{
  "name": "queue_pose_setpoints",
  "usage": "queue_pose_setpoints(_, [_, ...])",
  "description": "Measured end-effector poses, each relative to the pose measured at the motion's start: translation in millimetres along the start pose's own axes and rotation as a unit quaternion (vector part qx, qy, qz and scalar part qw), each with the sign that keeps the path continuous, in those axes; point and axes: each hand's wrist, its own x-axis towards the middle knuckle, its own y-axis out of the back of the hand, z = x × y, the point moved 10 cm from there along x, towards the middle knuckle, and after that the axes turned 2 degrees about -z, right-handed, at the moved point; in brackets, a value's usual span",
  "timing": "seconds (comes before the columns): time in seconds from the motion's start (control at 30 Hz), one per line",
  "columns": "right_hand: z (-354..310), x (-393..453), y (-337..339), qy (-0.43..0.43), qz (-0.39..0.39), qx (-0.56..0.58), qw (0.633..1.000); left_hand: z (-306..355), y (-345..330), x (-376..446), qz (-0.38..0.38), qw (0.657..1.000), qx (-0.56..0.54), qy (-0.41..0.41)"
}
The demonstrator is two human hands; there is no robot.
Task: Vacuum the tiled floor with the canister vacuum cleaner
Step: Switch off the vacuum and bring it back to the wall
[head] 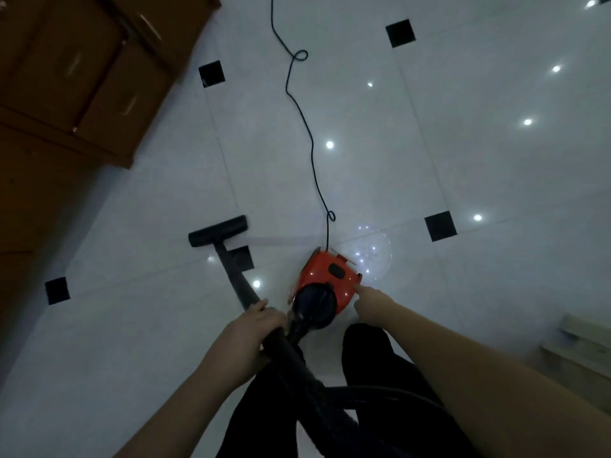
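The red canister vacuum cleaner [325, 282] sits on the white tiled floor [429, 160] just before the person's legs, and it probably rolls easily. The left hand [251, 328] grasps the stiff black wand [236, 279], a good place to steer the floor nozzle [218, 231]. The right hand [367, 300] touches the canister's side with an outstretched finger; its power cord [307, 127] trails away.

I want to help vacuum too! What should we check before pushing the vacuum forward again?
1. Left hand grips the wand: ok.
2. Floor head flat on the tiled floor: ok.
3. Power cord clear of the head: ok, it trails away behind the red canister.
4. Right hand off the canister: not ok, a finger reaches to it.
5. Vacuum switched on: cannot tell.
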Motion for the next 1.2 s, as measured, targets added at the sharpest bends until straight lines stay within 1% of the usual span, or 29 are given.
queue_pose_setpoints(0.03, [1,12,-2,0.002,0.0,0.003,1.0,12,-6,18,0.008,1.0,-0.004,0.0])
queue_pose_setpoints(0.07, [1,23,-4,-0.001,-0.003,0.005,1.0,16,-6,24,0.044,0.999,-0.008,-0.018])
queue_pose_setpoints(0.1, [5,36,-9,-0.004,-0.007,0.005,1.0,16,-14,34,0.03,1.0,0.002,-0.005])
queue_pose_setpoints(0.13, [11,50,-13,-0.011,-0.011,0.001,1.0,14,-20,40,0.046,0.999,0.013,-0.016])
queue_pose_setpoints(0.2, [26,79,-22,-0.022,-0.003,0.003,1.0,-4,-37,48,0.044,0.999,-0.006,-0.001])
queue_pose_setpoints(0.3, [61,137,-50,-0.025,-0.004,-0.002,1.0,-13,-53,67,0.06,0.998,0.027,0.004])
queue_pose_setpoints(0.4, [45,153,-50,-0.014,-0.005,-0.043,0.999,-15,-83,87,0.051,0.998,0.031,-0.015])
queue_pose_setpoints(0.47, [43,170,-58,-0.024,-0.023,-0.067,0.997,-15,-106,95,0.045,0.999,0.02,-0.017])
queue_pose_setpoints(0.6, [48,209,-75,-0.026,-0.03,-0.051,0.998,-7,-127,104,0.076,0.997,0.002,-0.02])
queue_pose_setpoints(0.87, [59,257,-84,0.01,-0.014,-0.072,0.997,-5,-136,105,0.053,0.998,-0.003,-0.038])
queue_pose_setpoints(0.93, [62,266,-86,-0.004,-0.005,-0.073,0.997,-8,-133,104,0.054,0.998,-0.005,-0.032])
queue_pose_setpoints(1.03, [62,273,-93,-0.019,-0.021,-0.049,0.998,-14,-130,105,0.047,0.999,-0.014,-0.019])
queue_pose_setpoints(1.2, [62,278,-96,-0.043,-0.031,-0.112,0.992,-15,-127,105,0.041,0.999,0.01,-0.013])
